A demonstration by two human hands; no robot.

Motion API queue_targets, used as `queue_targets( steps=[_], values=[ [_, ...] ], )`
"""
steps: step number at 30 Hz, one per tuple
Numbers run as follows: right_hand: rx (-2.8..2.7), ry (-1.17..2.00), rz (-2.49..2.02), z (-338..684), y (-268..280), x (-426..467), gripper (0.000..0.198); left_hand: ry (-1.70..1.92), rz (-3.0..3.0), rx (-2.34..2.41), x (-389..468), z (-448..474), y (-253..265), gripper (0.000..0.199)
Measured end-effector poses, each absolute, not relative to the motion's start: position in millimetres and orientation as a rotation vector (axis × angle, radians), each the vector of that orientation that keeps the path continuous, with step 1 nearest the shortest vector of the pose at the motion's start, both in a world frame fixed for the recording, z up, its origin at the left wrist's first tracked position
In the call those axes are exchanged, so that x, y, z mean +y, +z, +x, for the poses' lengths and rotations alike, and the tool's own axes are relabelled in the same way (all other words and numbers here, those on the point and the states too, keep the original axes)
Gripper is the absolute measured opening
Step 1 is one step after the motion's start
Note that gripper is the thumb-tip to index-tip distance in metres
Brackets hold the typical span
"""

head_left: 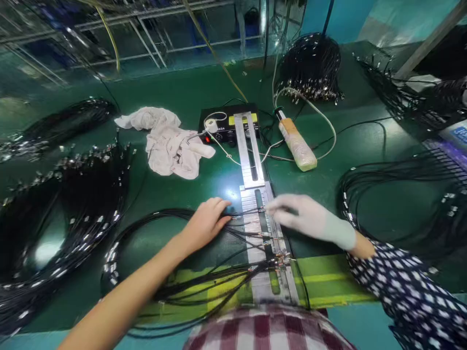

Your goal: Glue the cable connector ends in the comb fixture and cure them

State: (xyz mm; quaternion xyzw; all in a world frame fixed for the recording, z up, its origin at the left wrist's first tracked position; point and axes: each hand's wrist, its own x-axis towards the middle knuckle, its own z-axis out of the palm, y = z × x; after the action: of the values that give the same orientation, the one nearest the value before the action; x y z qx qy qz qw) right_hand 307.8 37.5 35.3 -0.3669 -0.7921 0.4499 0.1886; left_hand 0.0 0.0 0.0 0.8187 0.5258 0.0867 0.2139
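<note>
"Two hands are facing each other across a slotted metal rail [260, 290]. What are they holding?"

"The bare left hand [207, 222] is reaching to the rail's left edge, thumb and forefinger resting beside some thin black cables [219, 276]; I can't tell whether it is gripping one. The gloved right hand [310, 221] is blurring on the opposite side, its fingertips coming close to a cable end, and its grip isn't showing clearly either. The two hands are standing apart."

"How far along is it?"

"Partway, I'd judge. Several cables are lying across the rail between the hands, and a thicker cluster is lying nearer the person, its ends sitting roughly together. The upper few are spreading out singly, so they are looking less settled."

"And beyond that?"

"A slotted plate [241, 141] is reaching over the front of a black box [222, 114], a wrapped handle [297, 146] is lying to its right and a white cloth [162, 141] to its left. Farther out, a big cable heap [93, 194] is filling the left side, and a dark bundle [310, 63] is sitting at the back. Whether those are waiting or finished, nothing is telling me."
</note>
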Motion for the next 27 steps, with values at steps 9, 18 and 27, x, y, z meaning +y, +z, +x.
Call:
queue_targets(
  steps=[9,18,27],
  values=[
    [-1.616,1.154,-1.296,309.5,-32.4,81.5,0.021,0.684,2.015,1.289,27.4,23.7,-11.6,0.011],
    [-1.753,1.076,-1.366,306.7,-23.2,79.6,0.018,0.580,2.399,1.154,48.6,13.0,-27.9,0.026],
    [-1.833,1.023,-1.355,307.8,-26.5,79.5,0.016,0.464,2.472,1.001,63.2,8.1,-17.2,0.028]
  ],
)
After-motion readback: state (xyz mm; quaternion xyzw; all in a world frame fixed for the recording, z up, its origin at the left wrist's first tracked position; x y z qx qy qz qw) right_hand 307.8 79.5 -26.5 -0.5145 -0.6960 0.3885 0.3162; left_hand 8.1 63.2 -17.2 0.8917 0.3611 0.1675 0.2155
